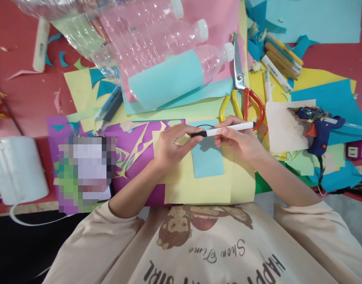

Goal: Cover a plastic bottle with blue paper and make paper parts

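A white marker [241,126] with a black cap lies level between my hands. My left hand [174,145] pinches it at the black cap end. Around the white barrel are the fingers of my right hand [240,140]. Beneath the marker is a light blue paper piece [209,161], resting on pale yellow paper [195,191]. A thin black curved line shows just above the marker, partly hidden by my fingers. Scissors [239,77] with red and yellow handles lie just beyond my right hand.
Clear plastic bottles [175,31] lie at the back, one wrapped in light blue paper [169,79]. To the right are a blue glue gun [319,136] and several markers [277,73]. A white case [19,169] sits left. Purple paper [151,193] and scraps cover the red table.
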`<state>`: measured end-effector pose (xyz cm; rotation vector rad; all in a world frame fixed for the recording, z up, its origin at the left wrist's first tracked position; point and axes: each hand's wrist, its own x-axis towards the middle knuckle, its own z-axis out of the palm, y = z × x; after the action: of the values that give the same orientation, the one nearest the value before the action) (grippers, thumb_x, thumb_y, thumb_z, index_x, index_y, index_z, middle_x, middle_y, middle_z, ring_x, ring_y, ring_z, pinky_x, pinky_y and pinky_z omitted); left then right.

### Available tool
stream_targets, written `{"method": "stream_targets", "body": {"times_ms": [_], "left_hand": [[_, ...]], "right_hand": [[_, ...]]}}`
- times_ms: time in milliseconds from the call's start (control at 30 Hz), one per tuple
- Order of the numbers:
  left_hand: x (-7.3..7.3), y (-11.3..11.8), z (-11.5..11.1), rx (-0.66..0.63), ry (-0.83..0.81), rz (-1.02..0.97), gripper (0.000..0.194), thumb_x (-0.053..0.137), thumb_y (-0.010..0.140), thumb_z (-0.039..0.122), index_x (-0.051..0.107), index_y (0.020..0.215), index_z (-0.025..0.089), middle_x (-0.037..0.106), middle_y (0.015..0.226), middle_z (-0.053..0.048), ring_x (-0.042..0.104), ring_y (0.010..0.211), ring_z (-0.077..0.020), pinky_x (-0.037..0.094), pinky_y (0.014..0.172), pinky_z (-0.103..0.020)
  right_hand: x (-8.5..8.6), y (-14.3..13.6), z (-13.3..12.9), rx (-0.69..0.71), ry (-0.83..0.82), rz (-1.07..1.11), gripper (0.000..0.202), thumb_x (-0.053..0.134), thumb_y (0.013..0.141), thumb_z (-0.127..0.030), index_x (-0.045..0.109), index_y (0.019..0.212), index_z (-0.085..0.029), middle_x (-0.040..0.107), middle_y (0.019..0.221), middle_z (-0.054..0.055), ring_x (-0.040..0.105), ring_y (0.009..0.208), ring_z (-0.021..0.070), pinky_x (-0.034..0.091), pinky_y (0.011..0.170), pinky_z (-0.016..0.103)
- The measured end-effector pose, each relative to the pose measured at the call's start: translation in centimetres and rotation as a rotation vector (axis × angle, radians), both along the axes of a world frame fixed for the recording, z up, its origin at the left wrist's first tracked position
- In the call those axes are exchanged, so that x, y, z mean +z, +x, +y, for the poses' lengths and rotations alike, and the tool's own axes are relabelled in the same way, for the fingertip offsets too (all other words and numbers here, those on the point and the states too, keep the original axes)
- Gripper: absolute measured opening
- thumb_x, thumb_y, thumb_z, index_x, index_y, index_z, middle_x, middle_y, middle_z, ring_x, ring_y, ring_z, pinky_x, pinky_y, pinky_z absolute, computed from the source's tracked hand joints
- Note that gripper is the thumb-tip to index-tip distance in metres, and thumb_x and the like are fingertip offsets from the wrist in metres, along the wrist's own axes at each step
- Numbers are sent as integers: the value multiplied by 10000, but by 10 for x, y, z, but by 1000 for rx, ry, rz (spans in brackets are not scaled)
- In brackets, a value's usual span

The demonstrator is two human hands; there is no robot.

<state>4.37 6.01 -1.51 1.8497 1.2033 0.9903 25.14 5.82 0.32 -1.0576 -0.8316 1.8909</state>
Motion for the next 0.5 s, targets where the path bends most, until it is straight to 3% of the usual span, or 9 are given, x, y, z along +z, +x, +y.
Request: {"method": "stream_targets", "body": {"times_ms": [200, 500], "left_hand": [[1, 1, 1, 2, -19, -60, 180, 673, 831, 402, 726, 870, 235, 777, 865, -28, 713, 743, -150, 553, 694, -279], [4, 3, 1, 19, -103, -71, 247, 664, 818, 460, 713, 833, 219, 770, 833, -33, 698, 719, -152, 553, 683, -281]], "right_hand": [[-2, -3, -1, -20, 34, 33, 159, 771, 752, -309, 656, 756, -198, 683, 674, -35, 651, 601, 84, 572, 591, 218], [-7, -4, 1, -11, 34, 46, 167, 781, 743, -315, 660, 773, -204, 691, 721, -33, 651, 607, 83, 570, 589, 219]]}}
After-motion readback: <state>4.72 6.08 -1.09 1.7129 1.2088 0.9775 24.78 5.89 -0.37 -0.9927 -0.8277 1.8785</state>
